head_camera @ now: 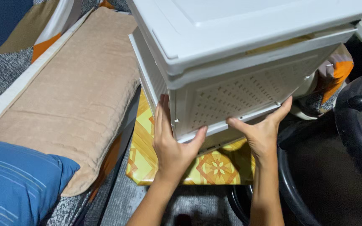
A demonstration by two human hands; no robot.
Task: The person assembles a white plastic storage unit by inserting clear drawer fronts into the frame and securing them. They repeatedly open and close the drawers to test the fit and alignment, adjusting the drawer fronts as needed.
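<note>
White crate (248, 83) gripped at lower edge, your left hand (173, 144) and right hand (261, 136), fingers (162, 113) clamped. Risk: tips forward off yellow patterned counter (214, 167); grip low.

Tan quilted pad (76, 88) runs diagonally across the left of the frame, on a patchwork cover (5, 42). Blue striped pillow (13, 180) at lower left overlaps the pad's near end. Yellow patterned table (214, 167) at lower centre. Black round tub (327, 175) at lower right.
</note>
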